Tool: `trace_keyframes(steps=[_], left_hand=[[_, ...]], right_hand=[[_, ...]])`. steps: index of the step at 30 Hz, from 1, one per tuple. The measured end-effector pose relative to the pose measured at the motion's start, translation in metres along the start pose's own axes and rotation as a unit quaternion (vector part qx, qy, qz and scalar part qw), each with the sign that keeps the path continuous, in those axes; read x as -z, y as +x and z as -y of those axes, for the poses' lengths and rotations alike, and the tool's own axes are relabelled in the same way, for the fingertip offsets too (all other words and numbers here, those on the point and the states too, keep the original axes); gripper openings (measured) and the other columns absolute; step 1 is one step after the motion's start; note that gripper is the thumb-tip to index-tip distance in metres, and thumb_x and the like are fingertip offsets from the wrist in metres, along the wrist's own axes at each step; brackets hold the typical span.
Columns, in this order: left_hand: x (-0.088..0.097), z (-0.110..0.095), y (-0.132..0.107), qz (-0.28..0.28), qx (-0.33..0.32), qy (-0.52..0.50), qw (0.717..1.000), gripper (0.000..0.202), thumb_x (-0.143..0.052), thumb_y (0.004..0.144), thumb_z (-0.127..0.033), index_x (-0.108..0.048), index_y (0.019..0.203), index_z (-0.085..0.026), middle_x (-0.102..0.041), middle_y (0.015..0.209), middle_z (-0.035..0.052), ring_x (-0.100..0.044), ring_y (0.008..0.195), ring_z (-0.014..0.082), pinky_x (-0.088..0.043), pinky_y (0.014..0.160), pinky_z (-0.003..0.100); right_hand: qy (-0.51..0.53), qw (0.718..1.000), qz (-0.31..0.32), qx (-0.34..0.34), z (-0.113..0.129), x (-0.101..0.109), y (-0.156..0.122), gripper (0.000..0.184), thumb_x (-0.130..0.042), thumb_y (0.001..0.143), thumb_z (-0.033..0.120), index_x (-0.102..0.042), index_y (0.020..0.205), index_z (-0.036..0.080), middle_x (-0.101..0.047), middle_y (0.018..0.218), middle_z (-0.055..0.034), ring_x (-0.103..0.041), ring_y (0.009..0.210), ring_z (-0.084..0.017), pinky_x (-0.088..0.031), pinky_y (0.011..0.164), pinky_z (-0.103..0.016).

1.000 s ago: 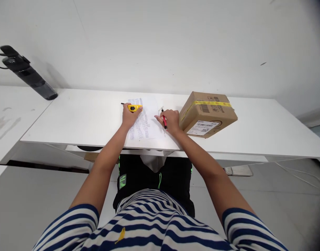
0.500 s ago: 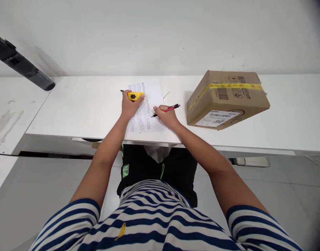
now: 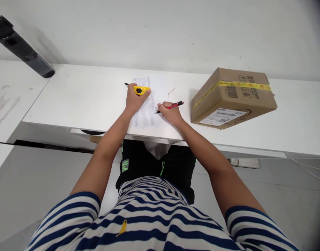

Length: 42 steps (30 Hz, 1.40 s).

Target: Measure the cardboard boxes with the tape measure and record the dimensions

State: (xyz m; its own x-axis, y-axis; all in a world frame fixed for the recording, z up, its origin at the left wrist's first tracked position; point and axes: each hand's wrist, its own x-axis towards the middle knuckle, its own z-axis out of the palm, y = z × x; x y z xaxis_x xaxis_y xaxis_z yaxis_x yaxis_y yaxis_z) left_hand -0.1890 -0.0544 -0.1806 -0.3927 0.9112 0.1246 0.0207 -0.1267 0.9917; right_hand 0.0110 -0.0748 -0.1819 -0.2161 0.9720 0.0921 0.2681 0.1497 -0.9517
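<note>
Two items are judged light and stiff. The pen [image 3: 173,106] is correctly pinched near its tip by the right grip [image 3: 172,114] at the right side of the paper [image 3: 159,88]; the yellow tool [image 3: 143,90] is clasped by its body in the left grip [image 3: 134,101], over the paper's far end.

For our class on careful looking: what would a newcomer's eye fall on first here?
Probably the cardboard box, banded with yellow tape, right of centre on the white table. Next, the bright yellow tool in the left hand, over the paper, and the red-and-black pen in the right hand, its tip near the writing.
</note>
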Motion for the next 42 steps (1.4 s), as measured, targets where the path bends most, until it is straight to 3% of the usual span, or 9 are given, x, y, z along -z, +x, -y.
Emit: trace_keyframes(steps=[14, 20, 31, 36, 42], left_hand=[[-0.002, 0.009, 0.004, -0.012, -0.005, -0.028, 1.0, 0.06, -0.095, 0.075, -0.031, -0.053, 0.117, -0.026, -0.052, 0.115, 0.0065, -0.06, 0.124, 0.0273, -0.054, 0.102, 0.043], [-0.001, 0.013, 0.005, -0.007, -0.024, 0.001, 1.0, 0.059, -0.094, 0.077, -0.034, -0.053, 0.118, -0.025, -0.054, 0.117, 0.0075, -0.061, 0.121, 0.0263, -0.055, 0.099, 0.04], [-0.002, 0.018, 0.008, -0.007, -0.037, 0.001, 0.999, 0.067, -0.098, 0.069, -0.045, -0.053, 0.115, -0.026, -0.054, 0.113, 0.0062, -0.063, 0.117, 0.0251, -0.055, 0.101, 0.042], [-0.001, 0.018, 0.009, 0.015, -0.036, 0.056, 0.998, 0.067, -0.093, 0.075, -0.051, -0.05, 0.122, -0.029, -0.053, 0.117, 0.0073, -0.06, 0.119, 0.026, -0.053, 0.102, 0.043], [-0.001, 0.017, 0.009, 0.035, -0.033, 0.098, 0.994, 0.068, -0.088, 0.08, -0.055, -0.046, 0.128, -0.031, -0.052, 0.122, 0.0082, -0.061, 0.121, 0.0268, -0.052, 0.103, 0.045]], right_hand=[[-0.008, 1.0, -0.022, 0.006, 0.0, 0.001, -0.002, 0.044, -0.067, 0.087, 0.049, -0.046, 0.057, 0.025, -0.044, 0.055, 0.0043, -0.048, 0.062, -0.015, -0.045, 0.065, -0.032], [-0.013, 1.0, 0.004, -0.001, 0.001, 0.002, -0.002, 0.044, -0.064, 0.089, 0.038, -0.043, 0.053, 0.024, -0.046, 0.055, 0.0038, -0.046, 0.06, -0.014, -0.042, 0.066, -0.032], [0.004, 1.0, -0.025, 0.008, 0.005, 0.002, -0.005, 0.046, -0.061, 0.091, 0.032, -0.039, 0.052, 0.025, -0.051, 0.057, 0.0032, -0.048, 0.06, -0.013, -0.043, 0.07, -0.032], [0.004, 1.0, -0.004, 0.004, 0.004, 0.003, -0.004, 0.047, -0.065, 0.091, 0.039, -0.042, 0.052, 0.024, -0.047, 0.054, 0.0042, -0.052, 0.062, -0.014, -0.043, 0.068, -0.031], [0.02, 1.0, -0.014, 0.008, 0.004, 0.003, -0.004, 0.045, -0.065, 0.09, 0.034, -0.046, 0.051, 0.023, -0.052, 0.054, 0.0043, -0.048, 0.059, -0.011, -0.043, 0.068, -0.03]])
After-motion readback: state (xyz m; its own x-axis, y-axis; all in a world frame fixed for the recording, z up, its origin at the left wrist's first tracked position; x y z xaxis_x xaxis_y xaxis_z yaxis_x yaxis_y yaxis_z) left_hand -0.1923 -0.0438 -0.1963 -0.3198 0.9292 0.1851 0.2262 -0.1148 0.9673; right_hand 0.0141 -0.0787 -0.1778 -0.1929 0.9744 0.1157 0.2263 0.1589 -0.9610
